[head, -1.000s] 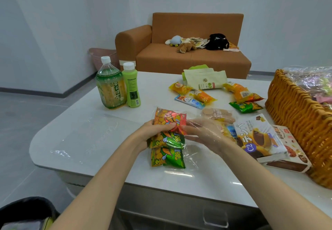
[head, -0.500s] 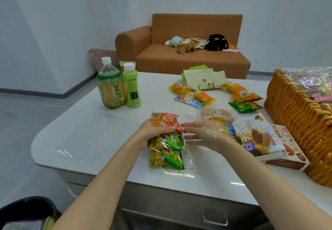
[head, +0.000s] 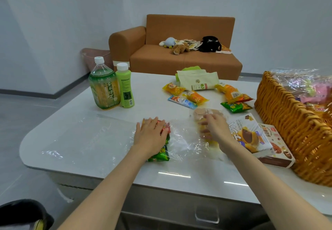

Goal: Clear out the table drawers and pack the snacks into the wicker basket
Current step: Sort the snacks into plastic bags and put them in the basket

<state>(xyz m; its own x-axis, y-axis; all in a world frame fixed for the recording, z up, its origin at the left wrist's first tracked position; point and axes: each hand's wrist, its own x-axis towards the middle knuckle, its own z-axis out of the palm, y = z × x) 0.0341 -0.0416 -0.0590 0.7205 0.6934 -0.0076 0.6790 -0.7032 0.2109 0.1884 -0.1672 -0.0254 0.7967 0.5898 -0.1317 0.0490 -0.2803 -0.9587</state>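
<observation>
Head view.
- Left hand (head: pixel 150 134): flat, fingers straight, pressing on red-and-green snack packets (head: pixel 160 156) beneath it on table (head: pixel 71 140).
- Right hand (head: pixel 215 129): fingers curled round clear-wrapped yellow packet (head: pixel 209 142); slightly blurred.
- Wicker basket (head: pixel 287 122): well right of right hand, snack boxes (head: pixel 251 136) between.
- Advice: pin stack, grip firmly since film looks slippery, lift over boxes, clear basket rim, lay flat.

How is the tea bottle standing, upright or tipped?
Upright: the tea bottle stands on its base on the table, white cap on top.
</observation>
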